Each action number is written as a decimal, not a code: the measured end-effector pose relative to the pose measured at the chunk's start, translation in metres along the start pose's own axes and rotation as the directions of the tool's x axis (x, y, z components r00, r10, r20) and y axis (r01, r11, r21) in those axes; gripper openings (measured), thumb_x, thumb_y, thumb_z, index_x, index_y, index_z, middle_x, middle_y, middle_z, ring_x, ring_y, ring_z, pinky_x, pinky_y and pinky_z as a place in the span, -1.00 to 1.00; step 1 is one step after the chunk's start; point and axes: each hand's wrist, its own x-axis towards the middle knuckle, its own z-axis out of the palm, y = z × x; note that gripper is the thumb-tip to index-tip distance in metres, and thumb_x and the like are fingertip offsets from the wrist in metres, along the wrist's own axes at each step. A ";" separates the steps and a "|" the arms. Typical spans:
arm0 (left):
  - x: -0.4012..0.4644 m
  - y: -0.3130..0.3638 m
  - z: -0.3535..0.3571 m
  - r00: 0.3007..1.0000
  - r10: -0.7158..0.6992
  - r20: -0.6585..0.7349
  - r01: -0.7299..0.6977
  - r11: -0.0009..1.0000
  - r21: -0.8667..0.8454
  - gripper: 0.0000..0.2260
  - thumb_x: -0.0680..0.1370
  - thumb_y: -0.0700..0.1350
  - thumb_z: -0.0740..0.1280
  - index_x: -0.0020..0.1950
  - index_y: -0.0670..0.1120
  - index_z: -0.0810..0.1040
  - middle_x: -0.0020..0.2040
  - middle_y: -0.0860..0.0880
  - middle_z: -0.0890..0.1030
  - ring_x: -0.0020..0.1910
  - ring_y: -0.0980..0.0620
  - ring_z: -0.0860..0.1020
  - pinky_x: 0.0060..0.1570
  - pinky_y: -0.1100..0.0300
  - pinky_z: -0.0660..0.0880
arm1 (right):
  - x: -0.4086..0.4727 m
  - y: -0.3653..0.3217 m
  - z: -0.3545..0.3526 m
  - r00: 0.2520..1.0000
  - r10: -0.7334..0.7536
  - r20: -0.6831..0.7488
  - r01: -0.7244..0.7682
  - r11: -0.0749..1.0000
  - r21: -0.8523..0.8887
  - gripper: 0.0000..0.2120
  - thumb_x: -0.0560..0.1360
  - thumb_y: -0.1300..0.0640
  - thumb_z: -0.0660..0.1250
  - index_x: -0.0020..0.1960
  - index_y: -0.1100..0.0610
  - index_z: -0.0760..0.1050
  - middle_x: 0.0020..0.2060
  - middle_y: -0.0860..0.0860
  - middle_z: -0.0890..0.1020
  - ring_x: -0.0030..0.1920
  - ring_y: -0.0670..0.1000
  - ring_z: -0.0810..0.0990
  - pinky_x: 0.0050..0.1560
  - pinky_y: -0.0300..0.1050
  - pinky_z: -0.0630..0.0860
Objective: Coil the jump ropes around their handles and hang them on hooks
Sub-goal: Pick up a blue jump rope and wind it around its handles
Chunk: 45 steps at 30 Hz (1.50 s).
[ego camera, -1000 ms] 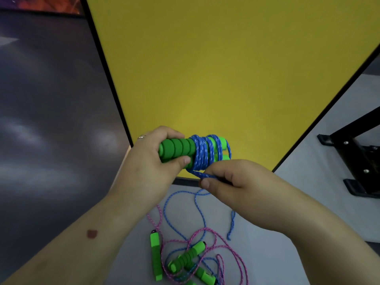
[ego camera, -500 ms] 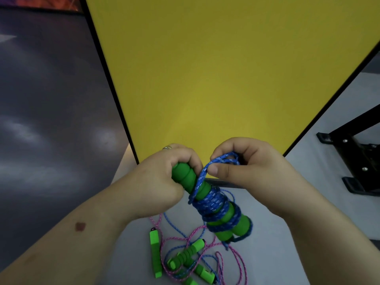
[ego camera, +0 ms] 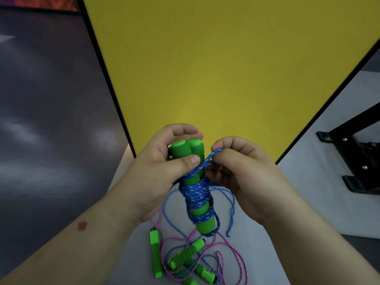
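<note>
Gripping the pair of green foam handles [ego camera: 186,153] near their top ends, the left hand [ego camera: 162,171] is curling its fingers behind them and pressing its thumb across the front, so the handles are standing nearly upright at the middle of the view, tilting slightly toward 5 o'clock at the bottom. A ring is showing on one finger of that hand beside the handle tops. Blue rope [ego camera: 196,192] is lying in tight turns around the middle and lower part of the handles, just below the left thumb, with looser turns sitting near the bottom end.

At 3 o'clock from the handle tops, the right hand [ego camera: 242,171] is pinching a doubled strand of the same blue rope between thumb and curled fingers, the strand running down to 7 o'clock and meeting the coil right beside the left thumb. The two hands are almost touching there. Slack blue rope is hanging in loops under the right hand, its loose end dangling at 4 o'clock from the bundle.

Below both hands, at 6 o'clock, a tangle of pink rope [ego camera: 224,256] and more green handles [ego camera: 186,255] is lying on a grey table [ego camera: 273,254], well apart from the held bundle. A yellow panel [ego camera: 216,68] is filling the view at 12 o'clock.
</note>
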 end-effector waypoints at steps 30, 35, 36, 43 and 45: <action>-0.002 0.001 -0.001 0.999 -0.004 0.044 -0.017 0.884 0.466 -0.73 0.47 0.02 0.42 0.12 0.24 0.48 -0.14 0.01 0.62 -0.15 0.10 0.59 -0.05 -0.05 0.60 | -0.005 -0.007 -0.010 0.994 -0.083 0.069 0.101 0.945 -0.311 -0.85 0.58 0.26 0.35 -0.13 0.12 0.64 -0.09 0.36 0.54 -0.19 0.05 0.69 -0.17 0.03 0.68; -0.013 -0.003 0.007 0.979 0.173 0.112 -0.205 0.776 0.596 -0.72 0.60 -0.13 0.38 0.20 0.20 0.46 -0.12 0.06 0.56 -0.18 0.12 0.54 -0.19 0.19 0.51 | -0.004 -0.007 -0.004 0.999 0.024 0.036 -0.013 0.959 -0.282 -0.92 0.60 0.25 0.31 -0.03 0.24 0.56 -0.46 0.02 0.54 -0.40 -0.03 0.56 -0.06 0.23 0.69; -0.015 -0.004 0.009 0.973 0.200 0.117 -0.230 0.772 0.593 -0.71 0.58 -0.13 0.37 0.21 0.20 0.45 -0.09 0.07 0.56 -0.15 0.11 0.55 -0.17 0.16 0.52 | -0.004 -0.008 -0.004 0.998 0.048 0.032 -0.038 0.966 -0.257 -0.94 0.60 0.27 0.32 -0.03 0.24 0.56 -0.49 0.01 0.52 -0.43 -0.03 0.53 -0.05 0.25 0.69; -0.020 0.002 0.011 0.927 0.349 0.140 -0.366 0.757 0.541 -0.73 0.50 -0.27 0.25 0.11 0.02 0.51 -0.17 -0.01 0.53 -0.26 0.00 0.48 -0.29 0.02 0.47 | -0.006 -0.014 -0.008 0.970 0.198 0.144 -0.188 0.979 -0.075 -0.87 0.54 0.33 0.31 -0.14 0.21 0.61 -0.51 0.09 0.48 -0.41 0.05 0.48 -0.14 0.10 0.70; -0.021 0.004 0.012 0.904 0.405 0.139 -0.413 0.739 0.532 -0.73 0.47 -0.33 0.22 0.07 -0.04 0.50 -0.18 -0.07 0.52 -0.29 -0.04 0.46 -0.34 0.04 0.44 | -0.005 -0.014 -0.007 0.963 0.218 0.161 -0.212 0.976 -0.051 -0.85 0.52 0.34 0.31 -0.16 0.21 0.62 -0.50 0.10 0.47 -0.42 0.04 0.49 -0.17 0.07 0.70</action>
